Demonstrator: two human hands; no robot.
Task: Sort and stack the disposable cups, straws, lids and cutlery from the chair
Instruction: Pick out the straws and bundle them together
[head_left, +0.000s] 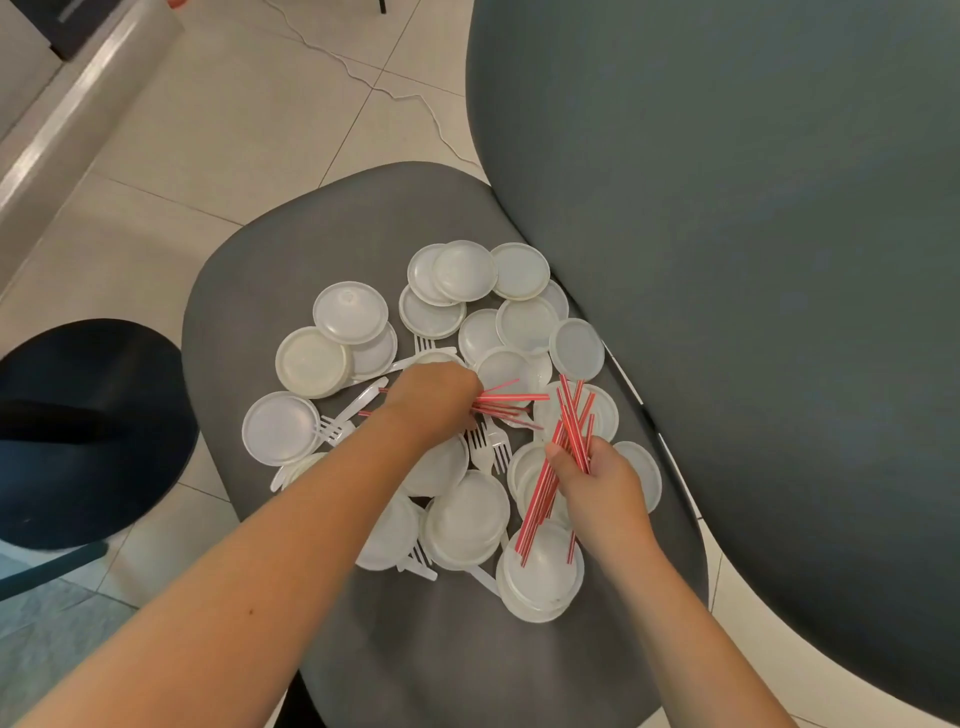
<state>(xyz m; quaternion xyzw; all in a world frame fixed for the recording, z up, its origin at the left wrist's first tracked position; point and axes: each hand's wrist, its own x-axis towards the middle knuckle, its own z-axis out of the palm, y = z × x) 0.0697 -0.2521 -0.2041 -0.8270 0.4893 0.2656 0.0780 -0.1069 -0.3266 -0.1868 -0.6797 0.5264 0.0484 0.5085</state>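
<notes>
Several white round lids (350, 312) lie scattered over the grey chair seat (270, 270), with white plastic forks (491, 447) and a knife (363, 397) among them. My left hand (434, 397) is curled over a few red-and-white striped straws (511, 402) lying at the middle of the pile and grips them. My right hand (597, 478) holds a bundle of the same straws (545, 488), fanned out above and below its fingers. No cups are in view.
The chair's large grey backrest (753, 260) fills the right side. A dark round stool (88, 431) stands at the left on the tiled floor (249, 119), where a thin white cable (400, 96) runs.
</notes>
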